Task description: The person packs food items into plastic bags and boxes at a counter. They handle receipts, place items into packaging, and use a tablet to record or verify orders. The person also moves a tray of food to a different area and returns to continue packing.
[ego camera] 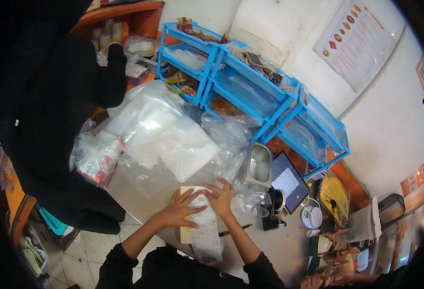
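A long printed paper receipt point(205, 236) lies over a yellow and cream package point(185, 236), probably a carton, at the table's front edge. The receipt's lower end hangs past the package towards my body. My left hand point(180, 213) rests on the receipt and the package's left side, fingers spread. On the upper right of the receipt, my right hand point(221, 198) presses with thumb and fingertips, its other fingers raised and apart. A black pen point(235, 230) lies just right of the receipt, partly behind my right forearm.
Clear plastic bags point(193, 144) cover the table's far side. Blue tiered racks point(248, 90) stand behind. To the right are a metal container point(259, 162), a tablet point(287, 182), a tape dispenser point(274, 211) and a wrapped tray point(333, 198). A person in black point(60, 126) stands left; another's hand point(342, 276) shows lower right.
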`<state>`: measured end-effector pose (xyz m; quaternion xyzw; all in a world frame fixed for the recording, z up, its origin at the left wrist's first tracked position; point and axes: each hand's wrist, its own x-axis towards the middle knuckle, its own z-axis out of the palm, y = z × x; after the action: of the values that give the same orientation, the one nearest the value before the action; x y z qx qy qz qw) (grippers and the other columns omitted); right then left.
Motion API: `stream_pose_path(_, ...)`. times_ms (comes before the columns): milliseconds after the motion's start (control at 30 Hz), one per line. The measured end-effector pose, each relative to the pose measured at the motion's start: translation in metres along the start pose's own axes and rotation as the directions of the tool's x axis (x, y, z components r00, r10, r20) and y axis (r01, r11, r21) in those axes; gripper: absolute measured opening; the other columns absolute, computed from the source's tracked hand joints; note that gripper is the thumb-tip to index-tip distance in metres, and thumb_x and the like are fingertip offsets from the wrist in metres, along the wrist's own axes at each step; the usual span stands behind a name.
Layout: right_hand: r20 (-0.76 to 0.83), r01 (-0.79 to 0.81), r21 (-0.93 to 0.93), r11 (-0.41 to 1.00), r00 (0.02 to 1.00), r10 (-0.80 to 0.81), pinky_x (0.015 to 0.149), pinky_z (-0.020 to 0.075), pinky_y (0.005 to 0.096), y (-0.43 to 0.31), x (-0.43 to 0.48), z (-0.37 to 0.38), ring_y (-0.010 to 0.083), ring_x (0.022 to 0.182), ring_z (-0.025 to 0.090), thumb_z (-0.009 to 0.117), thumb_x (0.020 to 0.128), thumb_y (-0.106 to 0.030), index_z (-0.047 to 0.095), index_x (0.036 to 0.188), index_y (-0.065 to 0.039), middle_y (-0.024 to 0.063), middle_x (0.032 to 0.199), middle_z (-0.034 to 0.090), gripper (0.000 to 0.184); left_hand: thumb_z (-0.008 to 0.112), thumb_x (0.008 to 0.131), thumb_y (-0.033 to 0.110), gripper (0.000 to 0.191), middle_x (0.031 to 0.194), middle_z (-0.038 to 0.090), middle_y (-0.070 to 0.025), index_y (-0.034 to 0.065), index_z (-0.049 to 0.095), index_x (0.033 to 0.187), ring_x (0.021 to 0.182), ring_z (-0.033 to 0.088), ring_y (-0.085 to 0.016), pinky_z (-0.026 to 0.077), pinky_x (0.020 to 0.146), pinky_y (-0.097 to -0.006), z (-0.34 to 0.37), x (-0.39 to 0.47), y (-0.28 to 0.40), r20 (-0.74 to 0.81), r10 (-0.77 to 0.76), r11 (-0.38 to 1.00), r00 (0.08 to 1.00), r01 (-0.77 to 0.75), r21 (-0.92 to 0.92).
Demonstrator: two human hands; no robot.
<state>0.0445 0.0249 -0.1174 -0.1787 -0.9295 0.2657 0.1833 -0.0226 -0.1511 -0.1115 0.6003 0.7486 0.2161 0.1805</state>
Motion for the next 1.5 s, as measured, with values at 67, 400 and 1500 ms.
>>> stream_pose_path(67, -0.010, -0.115, 0.021, 0.993, 0.993, 0.115, 0.097, 0.0178, 0.0464, 0.003, 0.004, 0.004, 0.0372, 0.116, 0.024, 0.070, 0.068, -0.029, 0.051, 0.117, -0.027, 0.0148, 0.123, 0.035, 0.053, 0.058, 0.069, 0.058, 0.065, 0.143, 0.011, -0.0117, 0.0303, 0.044, 0.126, 0.132, 0.004, -0.034, 0.001, 0.100, -0.0594, 0.001, 0.000, -0.001, -0.026, 0.010, 1.000, 1.000, -0.010, -0.013)
stream_pose_path(400, 0.129, -0.547, -0.186, 0.817, 0.810, 0.572, 0.095, 0.0083, 0.0571, -0.001, 0.059, 0.039, 0.0437, 0.122, 0.008, 0.064, 0.063, -0.023, 0.016, 0.135, -0.034, 0.0205, 0.134, 0.014, 0.087, 0.060, 0.067, 0.057, 0.064, 0.144, 0.012, -0.0101, 0.0315, 0.045, 0.125, 0.132, 0.003, -0.033, -0.004, 0.100, -0.0587, -0.001, -0.001, 0.001, -0.004, -0.013, 0.999, 1.000, 0.013, -0.045)
stream_pose_path(1500, 0.191, -0.503, 0.753, 0.424, 0.784, 0.591, 0.049, 0.0455, 0.0223, 0.179, -0.188, -0.128, 0.0094, 0.052, 0.053, 0.054, 0.086, -0.034, 0.053, 0.068, -0.003, 0.0015, 0.059, 0.052, 0.036, 0.054, 0.087, 0.017, 0.018, 0.074, 0.058, -0.0089, 0.0032, 0.044, 0.083, 0.066, 0.057, -0.014, 0.049, 0.058, -0.0272, 0.137, -0.115, 0.122, -0.020, -0.714, 0.224, 0.700, 0.200, -0.954)
